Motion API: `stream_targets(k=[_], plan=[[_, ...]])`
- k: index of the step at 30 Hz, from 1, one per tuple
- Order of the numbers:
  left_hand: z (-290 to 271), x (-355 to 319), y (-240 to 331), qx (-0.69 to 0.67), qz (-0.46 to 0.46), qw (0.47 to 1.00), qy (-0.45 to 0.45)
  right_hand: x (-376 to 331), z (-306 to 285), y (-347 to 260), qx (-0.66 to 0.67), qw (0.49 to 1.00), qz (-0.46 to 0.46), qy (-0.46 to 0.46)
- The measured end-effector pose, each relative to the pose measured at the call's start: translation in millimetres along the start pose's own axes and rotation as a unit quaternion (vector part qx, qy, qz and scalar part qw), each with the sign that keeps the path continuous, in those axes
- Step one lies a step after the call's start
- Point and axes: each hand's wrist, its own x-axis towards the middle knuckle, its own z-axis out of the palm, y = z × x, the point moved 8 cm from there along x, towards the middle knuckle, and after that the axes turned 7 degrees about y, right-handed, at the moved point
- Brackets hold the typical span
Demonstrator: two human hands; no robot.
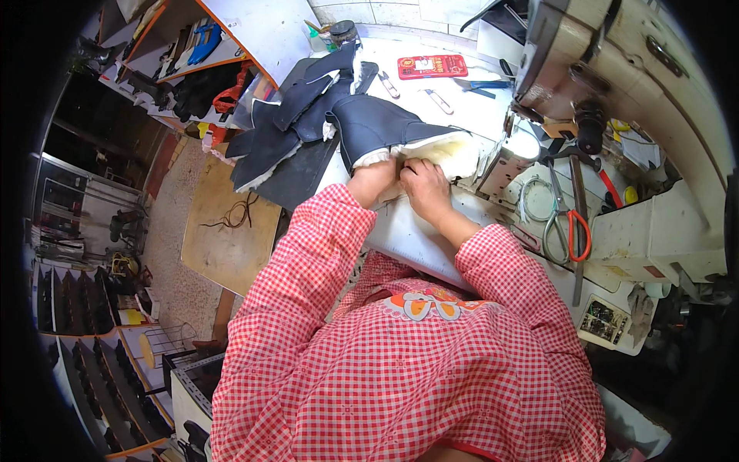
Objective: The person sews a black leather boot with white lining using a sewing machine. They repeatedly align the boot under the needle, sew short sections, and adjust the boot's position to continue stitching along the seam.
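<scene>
A black leather boot upper (377, 123) with a cream fleece lining lies at the middle of the white worktable, its lining facing the sewing machine. At its near edge my left hand (375, 182) is closed, with its fingers partly hidden by the piece. Just to the right, my right hand (426, 187) has its fingers bent and pressed onto the same edge, beside the fleece. More black fleece-lined pieces (296, 108) are piled on the left, on a dark sheet.
A large sewing machine (631, 85) stands on the right, with orange-handled scissors (566, 231) on its near side. Behind the upper lie a red rectangular case (433, 67) and small thread snips (439, 101). A wooden board (223, 223) and shelves (100, 369) are on the left.
</scene>
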Motion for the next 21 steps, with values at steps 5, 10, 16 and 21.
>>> stream_targets(k=[5,10,16,21], plan=[[0,-11,-9,-0.035,-0.055,0.998,-0.017,-2,-3,-7,-0.020,0.999,-0.047,0.016],[-2,-23,-10,0.008,-0.069,0.996,-0.052,-2,-5,-16,-0.026,0.996,-0.086,0.025],[26,-21,-15,-0.009,-0.023,0.997,-0.067,2,13,-23,-0.066,0.993,-0.094,-0.013],[61,-27,-13,-0.013,0.009,0.997,-0.081,1,17,-21,-0.044,0.996,-0.082,0.017]])
